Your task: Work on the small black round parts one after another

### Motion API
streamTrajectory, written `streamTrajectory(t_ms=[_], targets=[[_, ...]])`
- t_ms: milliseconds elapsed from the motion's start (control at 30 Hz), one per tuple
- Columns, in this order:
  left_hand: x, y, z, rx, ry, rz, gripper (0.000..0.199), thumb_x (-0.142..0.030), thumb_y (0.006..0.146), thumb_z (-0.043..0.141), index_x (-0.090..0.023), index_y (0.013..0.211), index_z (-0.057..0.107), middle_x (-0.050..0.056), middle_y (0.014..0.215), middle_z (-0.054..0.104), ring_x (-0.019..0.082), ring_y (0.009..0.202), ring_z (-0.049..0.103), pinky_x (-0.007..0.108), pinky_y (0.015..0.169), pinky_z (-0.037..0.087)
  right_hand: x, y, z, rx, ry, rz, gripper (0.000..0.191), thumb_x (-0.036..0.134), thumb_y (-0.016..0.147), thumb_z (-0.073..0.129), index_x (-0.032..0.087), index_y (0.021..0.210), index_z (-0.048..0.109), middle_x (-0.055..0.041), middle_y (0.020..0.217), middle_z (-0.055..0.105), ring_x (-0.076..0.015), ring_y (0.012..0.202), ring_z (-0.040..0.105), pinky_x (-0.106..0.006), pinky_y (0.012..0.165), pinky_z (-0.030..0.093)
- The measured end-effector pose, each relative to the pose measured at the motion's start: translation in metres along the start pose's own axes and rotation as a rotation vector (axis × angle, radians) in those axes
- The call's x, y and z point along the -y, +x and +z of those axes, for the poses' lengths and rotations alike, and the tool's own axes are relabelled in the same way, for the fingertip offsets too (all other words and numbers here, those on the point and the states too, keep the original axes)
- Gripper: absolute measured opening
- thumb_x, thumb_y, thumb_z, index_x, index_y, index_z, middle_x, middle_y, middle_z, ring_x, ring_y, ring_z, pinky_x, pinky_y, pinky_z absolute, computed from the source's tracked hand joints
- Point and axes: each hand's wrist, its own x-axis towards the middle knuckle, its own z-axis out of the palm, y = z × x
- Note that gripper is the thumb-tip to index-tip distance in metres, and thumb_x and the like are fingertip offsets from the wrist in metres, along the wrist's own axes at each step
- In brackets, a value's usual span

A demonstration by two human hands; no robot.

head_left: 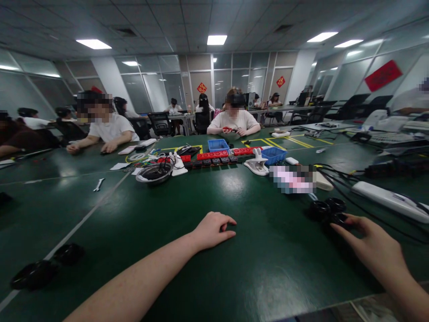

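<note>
My left hand [214,230] rests on the green tabletop [187,268], its thumb and index finger apart and nothing between them. At the right, my right hand [372,241] has thumb and fingertips on either side of a black round part [339,218], which looks like a short, thick ring. Two similar dark pieces touch or nearly touch it: a black ring-like part [318,209] to its left and another black part [336,204] behind. Far to the left lie two more rounded black parts, a larger one [33,275] and a smaller one [69,254].
Across the table are a black bowl [154,173], red strips [212,155], blue bins [273,155] and a white clamp stand [256,164]. White power strip [389,199] and cables lie right. A wrench [98,184] lies left. Co-workers sit opposite.
</note>
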Motion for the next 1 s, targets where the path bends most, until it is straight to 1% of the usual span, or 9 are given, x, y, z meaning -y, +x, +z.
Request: streamTrajectory(t_ms=[167,300,333,400,533,633,767,833,1000], targets=[[0.0,-0.004,0.001,-0.015,0.056,0.024,0.032,-0.042,0.075,0.048,-0.023,0.101,0.053,-0.002,0.071,0.055,0.014,0.071,0.052,0.025,0.069,0.035,0.009,-0.007,-0.003,-0.136,0.035,-0.062,0.053,0.051,0.061,0.053,0.017,0.1,0.044,-0.0151,0.102,0.052,-0.031,0.095,0.05,-0.037,0.075,0.04],[-0.013,-0.009,-0.001,-0.014,0.23,0.065,0.04,-0.044,0.073,0.051,-0.02,0.105,0.051,0.005,0.086,0.057,0.02,0.083,0.052,0.03,0.072,0.037,0.061,-0.02,-0.006,-0.281,0.216,-0.189,0.04,0.047,0.072,0.042,0.018,0.1,0.045,-0.0109,0.098,0.052,-0.0281,0.093,0.05,-0.04,0.077,0.04],[-0.019,-0.012,-0.004,-0.003,0.271,0.07,0.041,-0.044,0.072,0.052,-0.019,0.105,0.051,0.006,0.088,0.057,0.021,0.084,0.052,0.031,0.072,0.037,0.081,-0.024,-0.004,-0.219,0.293,-0.303,0.037,0.046,0.071,0.043,0.019,0.097,0.046,-0.0087,0.093,0.053,-0.0258,0.088,0.052,-0.039,0.075,0.042],[-0.03,-0.021,-0.013,0.023,0.315,0.078,0.044,-0.044,0.069,0.055,-0.018,0.104,0.051,0.007,0.09,0.057,0.023,0.085,0.052,0.032,0.073,0.038,0.122,-0.031,0.005,0.033,0.378,-0.564,0.031,0.041,0.073,0.044,0.02,0.096,0.046,-0.0065,0.094,0.052,-0.022,0.088,0.052,-0.035,0.075,0.043],[-0.04,-0.066,-0.04,-0.051,0.248,0.022,0.045,-0.043,0.071,0.053,-0.022,0.111,0.046,0.005,0.096,0.056,0.02,0.089,0.052,0.03,0.079,0.038,0.19,-0.041,0.037,0.189,0.441,-0.865,0.025,0.034,0.074,0.047,0.02,0.095,0.048,-0.0077,0.103,0.047,-0.0218,0.098,0.046,-0.036,0.083,0.04],[-0.019,-0.123,-0.055,-0.329,0.258,-0.288,0.04,-0.042,0.075,0.047,-0.027,0.113,0.043,0.003,0.106,0.053,0.02,0.097,0.048,0.032,0.084,0.036,0.217,-0.045,0.063,0.32,0.444,-1.011,0.021,0.029,0.076,0.046,0.021,0.096,0.048,-0.0076,0.105,0.046,-0.0213,0.101,0.044,-0.038,0.085,0.038],[0.038,-0.21,-0.061,-0.808,0.446,-0.861,0.051,-0.046,0.073,0.044,-0.018,0.114,0.04,0.008,0.108,0.049,0.025,0.102,0.044,0.037,0.088,0.034,0.228,-0.051,0.09,0.488,0.436,-1.106,0.023,0.024,0.076,0.045,0.02,0.099,0.048,-0.0075,0.106,0.046,-0.0198,0.101,0.043,-0.036,0.087,0.038],[0.063,-0.248,-0.061,-0.867,0.527,-1.135,0.065,-0.052,0.067,0.046,-0.012,0.117,0.036,0.012,0.11,0.047,0.029,0.102,0.043,0.039,0.086,0.035,0.228,-0.052,0.096,0.533,0.45,-1.1,0.025,0.023,0.076,0.045,0.02,0.101,0.047,-0.0075,0.107,0.045,-0.0193,0.102,0.043,-0.036,0.087,0.038],[0.096,-0.304,-0.068,-0.748,0.425,-1.542,0.083,-0.064,0.059,0.047,-0.011,0.121,0.029,0.014,0.114,0.046,0.034,0.105,0.042,0.041,0.082,0.037,0.226,-0.047,0.1,0.586,0.494,-1.002,0.022,0.024,0.077,0.043,0.02,0.099,0.046,-0.0068,0.104,0.046,-0.0184,0.096,0.047,-0.036,0.084,0.04]])
